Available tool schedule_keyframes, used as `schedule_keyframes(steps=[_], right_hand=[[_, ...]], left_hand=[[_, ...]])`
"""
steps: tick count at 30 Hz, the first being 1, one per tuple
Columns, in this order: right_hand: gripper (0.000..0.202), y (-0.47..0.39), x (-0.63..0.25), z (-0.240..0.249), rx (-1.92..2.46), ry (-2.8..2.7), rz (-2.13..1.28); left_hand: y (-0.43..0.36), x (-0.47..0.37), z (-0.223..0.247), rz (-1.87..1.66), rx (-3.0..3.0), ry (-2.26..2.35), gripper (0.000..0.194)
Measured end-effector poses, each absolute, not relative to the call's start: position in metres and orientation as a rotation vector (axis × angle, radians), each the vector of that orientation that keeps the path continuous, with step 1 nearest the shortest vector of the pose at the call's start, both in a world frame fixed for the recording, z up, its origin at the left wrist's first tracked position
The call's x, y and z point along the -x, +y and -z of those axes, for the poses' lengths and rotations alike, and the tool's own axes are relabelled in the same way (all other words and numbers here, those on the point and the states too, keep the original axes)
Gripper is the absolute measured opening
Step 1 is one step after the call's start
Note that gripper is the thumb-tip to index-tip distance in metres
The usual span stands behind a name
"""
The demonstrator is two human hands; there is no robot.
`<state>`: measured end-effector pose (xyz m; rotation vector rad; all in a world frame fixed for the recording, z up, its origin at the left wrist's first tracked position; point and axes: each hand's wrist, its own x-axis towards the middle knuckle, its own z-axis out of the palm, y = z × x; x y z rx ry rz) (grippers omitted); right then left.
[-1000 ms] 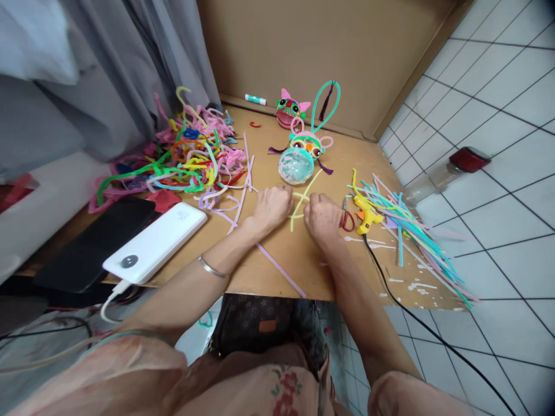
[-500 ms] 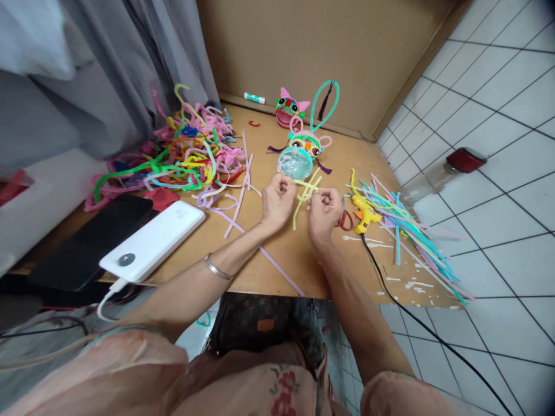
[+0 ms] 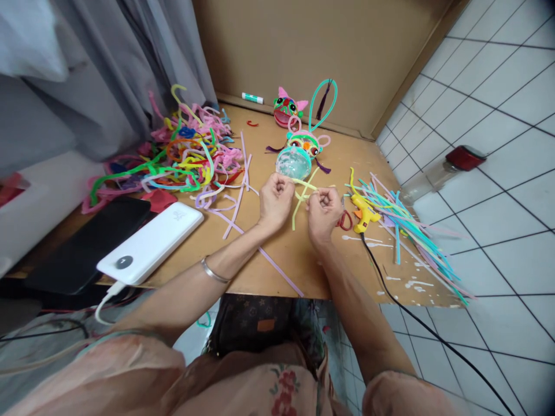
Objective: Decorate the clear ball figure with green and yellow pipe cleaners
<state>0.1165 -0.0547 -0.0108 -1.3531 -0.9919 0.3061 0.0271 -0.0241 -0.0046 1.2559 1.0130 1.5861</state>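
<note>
My left hand (image 3: 276, 198) pinches one end of a short pale yellow stem (image 3: 304, 184). The other end is between the closed fingers of my right hand (image 3: 324, 209). The stem is slightly bowed and hangs above the table. More yellow stems (image 3: 294, 218) lie crossed beneath it. Just behind my hands sits a teal, round, clear-fronted ornament (image 3: 293, 163) with pink loops, eyes and purple tassels. A second ornament (image 3: 285, 111) with pink ears is behind it.
A tangled heap of colourful stems (image 3: 186, 150), a white power bank (image 3: 151, 242) and a black phone (image 3: 87, 245) are left. Purple stems (image 3: 281, 270) cross the table (image 3: 260, 277). Right are a yellow glue gun (image 3: 365, 214), red-handled scissors (image 3: 346, 220) and straight stems (image 3: 416, 237).
Both hands keep hold of the yellow stem and have barely moved. The view has shifted very slightly.
</note>
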Motion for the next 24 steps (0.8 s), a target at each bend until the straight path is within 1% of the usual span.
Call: schedule_keyframes(steps=[7,12,19,24], right_hand=[[0.009,-0.0524,-0.1182,0.0118,1.295,-0.924,-0.336],[0.012,-0.0508,-0.1212,0.0139,1.223,-0.904,-0.382],[0.014,-0.0499,-0.1201,0.0146,1.177,-0.881,-0.477],[0.019,-0.0496,-0.1195,0.0159,1.177,-0.886,-0.564]], left_hand=[[-0.0287,-0.0306,0.0033,-1.534,-1.148,0.909,0.014],[-0.0275,-0.032,0.0052,-1.518,-1.063,0.809,0.017],[-0.0269,-0.0307,0.002,-1.484,-0.995,0.807,0.02],[-0.0274,-0.0303,0.002,-1.466,-0.998,0.771,0.021]])
